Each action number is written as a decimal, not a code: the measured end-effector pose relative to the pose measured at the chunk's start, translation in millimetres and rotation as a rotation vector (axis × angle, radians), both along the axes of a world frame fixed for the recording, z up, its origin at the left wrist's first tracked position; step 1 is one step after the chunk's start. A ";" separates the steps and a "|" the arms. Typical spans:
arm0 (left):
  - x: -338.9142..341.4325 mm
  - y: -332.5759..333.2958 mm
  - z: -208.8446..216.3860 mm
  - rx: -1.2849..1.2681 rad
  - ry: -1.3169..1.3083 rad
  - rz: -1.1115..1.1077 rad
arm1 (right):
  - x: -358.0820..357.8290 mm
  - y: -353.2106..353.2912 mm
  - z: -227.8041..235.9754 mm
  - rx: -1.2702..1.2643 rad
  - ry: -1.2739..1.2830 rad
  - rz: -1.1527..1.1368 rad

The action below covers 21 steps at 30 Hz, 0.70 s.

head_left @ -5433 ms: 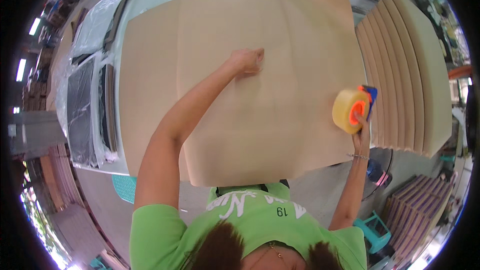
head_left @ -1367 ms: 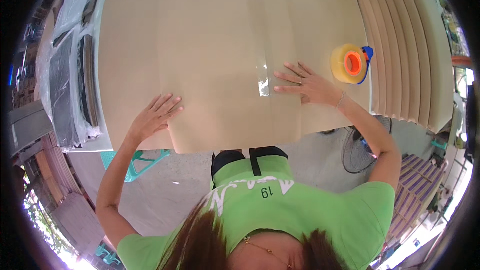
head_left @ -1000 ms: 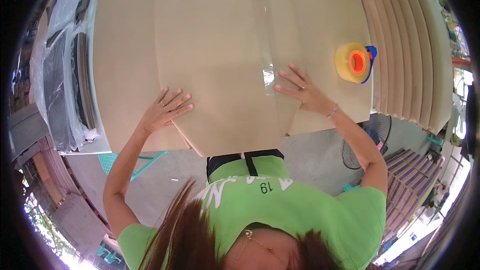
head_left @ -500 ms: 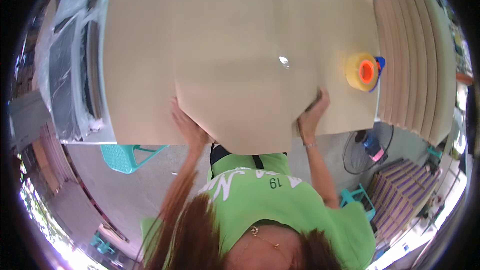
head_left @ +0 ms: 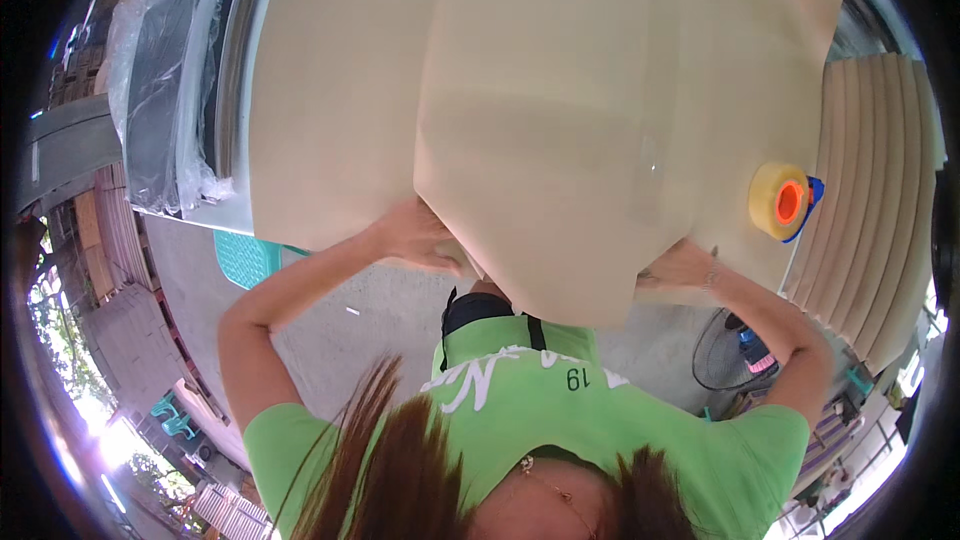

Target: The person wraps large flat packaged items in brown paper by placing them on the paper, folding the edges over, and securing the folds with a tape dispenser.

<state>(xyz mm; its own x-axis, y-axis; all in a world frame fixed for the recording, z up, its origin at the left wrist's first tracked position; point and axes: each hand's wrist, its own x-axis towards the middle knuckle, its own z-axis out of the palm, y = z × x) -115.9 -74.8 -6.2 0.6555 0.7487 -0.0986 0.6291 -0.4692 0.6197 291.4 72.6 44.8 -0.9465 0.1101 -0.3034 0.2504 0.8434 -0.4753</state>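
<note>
A large brown cardboard box blank lies across the table, its middle flap hanging over the near edge towards my body. My left hand is at the left side of this flap, gripping the cardboard edge, its upper fingers partly hidden beneath. On the opposite side, my right hand is closed on the cardboard near the flap's right corner, with some fingertips out of sight. Clear tape on a dispenser with an orange hub and blue frame rests on the cardboard's right part.
Plastic-wrapped dark panels lie along the table's left end. A stack of cardboard stands at the right. Below the table are a teal stool at the left and a floor fan at the right.
My view has shifted, so the table contents appear further right. Both elbows have swung outward, and my hands have turned inward, reaching closer beneath the middle flap's sides.
</note>
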 end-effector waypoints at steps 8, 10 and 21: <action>103.7 -116.1 -4.4 -0.041 -0.199 0.186 | -23.7 -181.4 -65.4 -0.221 0.403 -0.007; 90.3 -149.5 -2.2 -0.066 -0.302 0.429 | 9.7 -191.5 -53.4 -0.339 0.398 -0.422; 57.7 -15.2 -2.1 -0.449 -0.534 1.506 | 5.7 -62.8 -1.6 -0.963 0.576 -1.750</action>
<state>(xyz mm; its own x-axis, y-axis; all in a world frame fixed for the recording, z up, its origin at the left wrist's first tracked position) -58.2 -90.0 -8.3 -0.5540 0.6771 -0.4845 0.0095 0.5870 0.8095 297.0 9.8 43.2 -0.0309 0.8180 -0.5744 0.0269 -0.5738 -0.8185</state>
